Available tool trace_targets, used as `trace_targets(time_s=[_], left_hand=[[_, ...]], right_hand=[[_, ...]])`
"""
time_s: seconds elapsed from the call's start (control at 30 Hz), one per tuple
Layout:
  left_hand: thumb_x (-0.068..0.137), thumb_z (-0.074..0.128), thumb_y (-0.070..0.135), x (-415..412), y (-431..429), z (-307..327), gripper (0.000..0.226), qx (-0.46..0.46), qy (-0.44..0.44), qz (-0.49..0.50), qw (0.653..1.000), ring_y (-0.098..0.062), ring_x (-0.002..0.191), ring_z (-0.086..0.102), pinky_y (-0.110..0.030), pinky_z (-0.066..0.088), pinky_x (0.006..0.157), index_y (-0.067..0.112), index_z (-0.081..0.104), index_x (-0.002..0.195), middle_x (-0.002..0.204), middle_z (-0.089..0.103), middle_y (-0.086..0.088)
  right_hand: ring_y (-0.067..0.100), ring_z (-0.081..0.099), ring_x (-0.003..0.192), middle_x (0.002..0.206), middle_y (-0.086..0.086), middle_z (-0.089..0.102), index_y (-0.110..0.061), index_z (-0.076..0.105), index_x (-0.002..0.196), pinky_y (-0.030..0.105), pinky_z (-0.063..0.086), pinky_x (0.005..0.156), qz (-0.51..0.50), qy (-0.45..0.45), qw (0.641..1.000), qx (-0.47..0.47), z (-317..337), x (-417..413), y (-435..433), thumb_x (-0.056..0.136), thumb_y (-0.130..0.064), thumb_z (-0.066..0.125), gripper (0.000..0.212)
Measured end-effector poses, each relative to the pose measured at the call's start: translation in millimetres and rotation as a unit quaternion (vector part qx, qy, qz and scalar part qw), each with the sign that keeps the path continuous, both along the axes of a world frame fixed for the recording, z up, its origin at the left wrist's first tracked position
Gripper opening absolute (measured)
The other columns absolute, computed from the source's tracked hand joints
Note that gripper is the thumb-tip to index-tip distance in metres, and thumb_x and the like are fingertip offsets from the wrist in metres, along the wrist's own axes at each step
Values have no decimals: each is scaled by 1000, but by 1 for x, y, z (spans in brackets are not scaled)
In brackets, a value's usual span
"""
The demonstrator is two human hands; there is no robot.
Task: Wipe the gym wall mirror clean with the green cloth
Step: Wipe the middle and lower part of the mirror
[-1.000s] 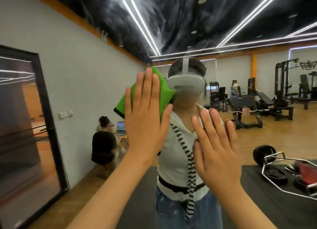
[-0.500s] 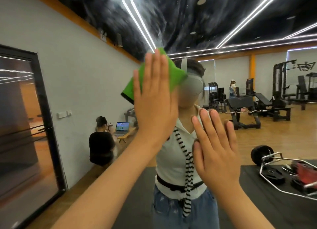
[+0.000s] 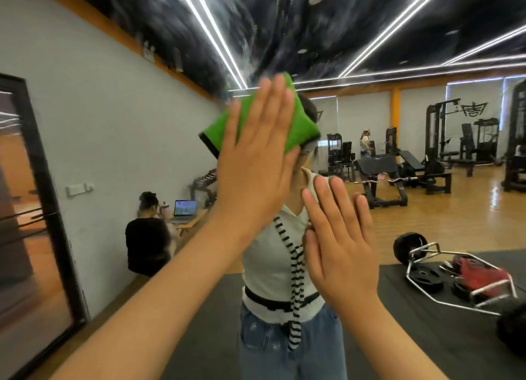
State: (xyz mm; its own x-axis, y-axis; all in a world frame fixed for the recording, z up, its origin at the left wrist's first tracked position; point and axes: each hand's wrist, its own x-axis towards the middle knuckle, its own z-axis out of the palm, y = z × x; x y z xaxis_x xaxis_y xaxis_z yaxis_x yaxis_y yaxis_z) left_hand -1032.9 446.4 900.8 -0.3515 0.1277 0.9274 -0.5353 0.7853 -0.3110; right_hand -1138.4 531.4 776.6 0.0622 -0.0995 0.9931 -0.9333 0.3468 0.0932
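At the far left of the frame the gym wall mirror (image 3: 398, 214) reflects a dark-framed door (image 3: 42, 197), and beside it someone in black (image 3: 148, 237) sits at a laptop (image 3: 185, 207). Just left of centre, high up, the left hand (image 3: 256, 163) lies flat with straight fingers, pressing the green cloth (image 3: 303, 126) against the glass. The cloth is pinned under the fingers and palm, and its corners stick out to the left, the top and the right of the hand. So it sits directly beneath the working hand, and from here the next stroke looks free to go any way across the glass. Lower and to the right, the right hand (image 3: 341, 237) is also spread flat on the mirror. It is bare, clear of the cloth, and seems only to be bracing. At the lower right a hex bar (image 3: 455, 277) lies on a dark mat.
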Motion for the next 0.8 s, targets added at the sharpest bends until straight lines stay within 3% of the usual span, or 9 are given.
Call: trace_targets(time_s=[0.1,0.17,0.23,0.4,0.47,0.6,0.7,0.8], left_hand=[[107,9,35,5,-4,-54,55,-64,-71,3,995,-19,152,5,-42,0,124,9,3,156,165,3,-3],[106,22,31,21,-16,-74,57,-71,-74,-4,995,-17,152,7,-42,3,124,9,8,156,165,5,-4],[100,32,30,36,-26,-76,64,-58,-56,13,997,-17,151,10,-43,5,123,9,10,157,165,6,-3],[99,29,34,32,-11,-92,69,31,-21,13,999,-22,154,3,-44,-1,124,8,8,158,167,3,-7],[95,30,36,20,-2,-125,75,4,-63,15,998,-23,154,-2,-45,-3,124,7,5,159,168,-3,-8],[91,36,33,4,8,-172,78,-87,-152,19,984,-22,154,-7,-44,-6,124,7,6,157,166,-12,-9],[92,33,26,-3,12,-148,76,-79,-118,35,989,-21,154,-6,-43,-5,125,6,2,158,166,-12,-8],[97,31,30,-11,21,-113,73,-3,-18,38,999,-23,154,1,-44,-3,125,6,0,158,167,-7,-8]], right_hand=[[22,21,152,162,4,25,-15,28,153,45,12,125,18,-1,1000,-8,1,0,0,100,-19,39,54],[23,23,151,161,6,29,-13,33,152,45,13,124,25,-2,1000,-5,1,-1,2,101,-19,40,52],[24,23,151,160,7,31,-13,37,151,45,12,124,33,-2,999,5,1,-1,4,100,-19,42,51],[21,23,152,160,5,33,-13,40,148,43,11,125,75,-13,997,26,5,2,10,99,-18,45,50],[20,22,152,159,6,34,-13,43,146,41,11,125,87,-15,995,46,7,-5,25,97,-17,46,49],[22,23,151,159,10,35,-12,40,149,45,13,124,6,-21,999,36,11,-47,66,100,-19,41,49],[22,22,152,161,8,30,-15,32,154,50,17,122,-32,16,998,48,9,-65,71,103,-21,36,51],[21,23,152,161,7,30,-14,33,154,48,16,123,-37,26,999,30,6,-67,66,102,-21,36,52]])
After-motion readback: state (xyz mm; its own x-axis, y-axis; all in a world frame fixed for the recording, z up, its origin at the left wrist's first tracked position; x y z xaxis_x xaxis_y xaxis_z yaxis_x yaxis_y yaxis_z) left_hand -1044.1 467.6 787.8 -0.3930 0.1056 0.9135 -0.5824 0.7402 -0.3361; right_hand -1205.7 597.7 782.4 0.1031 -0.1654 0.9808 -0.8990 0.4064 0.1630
